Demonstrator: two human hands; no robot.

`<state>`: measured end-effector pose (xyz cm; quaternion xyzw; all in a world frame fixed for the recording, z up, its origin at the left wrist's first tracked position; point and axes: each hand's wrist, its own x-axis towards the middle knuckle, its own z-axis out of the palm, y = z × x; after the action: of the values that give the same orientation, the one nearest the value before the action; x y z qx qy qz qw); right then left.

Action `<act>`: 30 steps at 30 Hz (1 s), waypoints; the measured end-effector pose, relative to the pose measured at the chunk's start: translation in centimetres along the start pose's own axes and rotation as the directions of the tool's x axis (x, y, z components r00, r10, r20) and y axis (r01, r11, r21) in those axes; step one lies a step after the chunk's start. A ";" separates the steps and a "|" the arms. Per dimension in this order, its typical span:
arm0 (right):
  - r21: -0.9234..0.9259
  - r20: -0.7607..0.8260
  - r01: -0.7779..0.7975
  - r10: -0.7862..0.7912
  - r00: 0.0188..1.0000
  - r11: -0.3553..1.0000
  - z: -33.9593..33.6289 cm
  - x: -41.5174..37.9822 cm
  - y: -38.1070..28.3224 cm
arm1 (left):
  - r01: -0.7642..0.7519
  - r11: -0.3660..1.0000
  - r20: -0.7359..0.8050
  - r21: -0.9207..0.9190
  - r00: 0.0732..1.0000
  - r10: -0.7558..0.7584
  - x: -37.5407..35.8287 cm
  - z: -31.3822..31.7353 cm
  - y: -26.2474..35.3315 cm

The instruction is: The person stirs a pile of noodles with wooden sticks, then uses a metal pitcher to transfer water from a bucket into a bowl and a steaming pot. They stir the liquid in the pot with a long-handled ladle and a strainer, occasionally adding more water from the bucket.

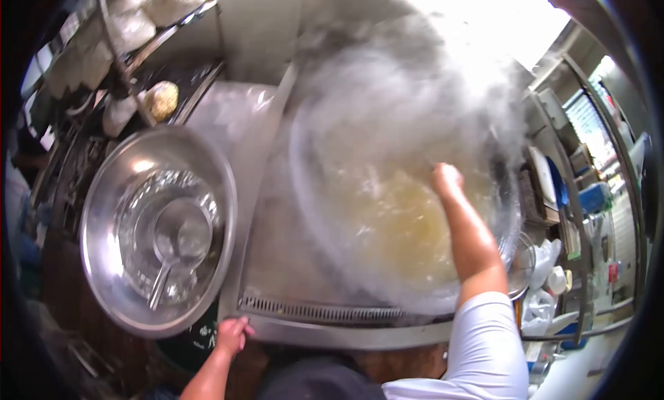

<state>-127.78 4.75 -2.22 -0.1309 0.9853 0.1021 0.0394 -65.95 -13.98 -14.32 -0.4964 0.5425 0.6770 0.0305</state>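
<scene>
Over a large round pot (299,158) of bubbling, yellowish liquid, my right hand (448,176) is closed in a fist. Steam and blur hide what it grips, if anything. Low at the front rim of the steel stove (277,262), my left hand (235,336) has its fingers curled in, and nothing shows in them. Just beyond it sits a wide steel bowl (104,262) with clear water. A steel ladle (183,230) lies in that water, its handle pointing toward me.
Thick steam (415,89) covers the pot's far side. At left, plastic bags (131,26) and a bag of yellowish food (162,100) rest on a rack. A metal shelf (588,192) with containers stands at right. A slotted drain strip (325,311) runs along the stove's front.
</scene>
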 end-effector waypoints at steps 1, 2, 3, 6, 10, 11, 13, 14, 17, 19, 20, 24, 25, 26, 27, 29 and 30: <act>0.068 -0.038 0.035 -0.033 0.999 0.997 -2.3 -2.8 -0.1 | -0.012 1.000 0.009 0.019 1.000 0.012 -0.2 0.0 0.2; 0.083 -0.007 0.027 -0.026 1.000 0.996 -3.7 -4.3 0.1 | -0.016 1.000 0.010 0.021 1.000 0.015 0.1 -0.2 -0.3; 0.128 -0.073 0.134 -0.125 0.989 0.983 -5.3 -6.9 1.0 | -0.030 0.999 0.021 0.023 0.999 0.030 0.4 -0.2 -0.7; 0.149 -0.100 0.225 -0.212 0.972 0.963 -10.1 -12.5 4.0 | -0.063 0.998 0.049 0.019 0.997 0.062 0.7 -0.2 -0.7; 0.242 -0.086 0.293 -0.281 0.956 0.925 -18.6 -20.8 8.6 | -0.098 0.995 0.069 -0.029 0.993 0.100 0.6 0.0 -0.6; 0.264 -0.071 0.303 -0.294 0.953 0.916 -21.2 -23.3 9.5 | -0.108 0.994 0.095 -0.029 0.989 0.110 0.6 0.0 -0.6; 0.261 0.020 0.175 -0.187 0.982 0.949 -26.2 -28.7 9.5 | -0.116 0.993 0.094 -0.018 0.989 0.117 0.8 -0.1 -0.6; 0.219 0.056 0.169 -0.185 0.981 0.961 -27.6 -30.2 10.2 | -0.124 0.992 0.103 -0.035 0.987 0.127 0.8 -0.1 -0.7; 0.044 0.101 0.184 -0.187 0.977 0.982 -30.8 -34.9 10.6 | -0.137 0.990 0.131 -0.036 0.981 0.141 1.0 -0.2 -0.9; -0.024 0.194 0.135 -0.128 0.973 0.991 -31.7 -36.8 9.8 | -0.154 0.988 0.145 -0.033 0.977 0.157 1.3 -0.3 -1.0; -0.071 0.199 0.136 -0.120 0.973 0.988 -31.5 -37.3 9.6 | -0.155 0.988 0.156 -0.024 0.975 0.156 1.3 -0.2 -1.0; -0.296 0.202 0.269 -0.215 0.955 0.916 -27.0 -36.5 9.9 | -0.152 0.987 0.146 0.057 0.979 0.143 0.9 -0.4 -0.7; -0.362 0.221 0.294 -0.225 0.949 0.885 -25.3 -35.8 9.9 | -0.176 0.983 0.152 0.045 0.974 0.168 1.0 -0.5 -1.0; -0.443 0.237 0.305 -0.218 0.947 0.843 -22.7 -34.6 10.3 | -0.174 0.985 0.165 0.015 0.972 0.169 0.9 -0.5 -0.9; -0.518 0.251 0.317 -0.213 0.944 0.795 -19.9 -33.3 10.7 | -0.137 0.991 0.152 -0.007 0.979 0.136 0.8 -0.4 -0.8; -0.559 0.273 0.296 -0.165 0.948 0.775 -15.1 -30.8 10.8 | -0.142 0.990 0.142 -0.009 0.980 0.142 1.0 -0.4 -1.2; -0.530 0.268 0.283 -0.158 0.950 0.799 -12.1 -28.4 12.1 | -0.116 0.993 0.114 -0.007 0.987 0.116 0.6 -0.5 -1.3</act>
<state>-104.30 20.74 14.82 -0.2395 0.8792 0.3956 0.1147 -65.15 -14.13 -15.61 -0.4244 0.5676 0.7052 0.0221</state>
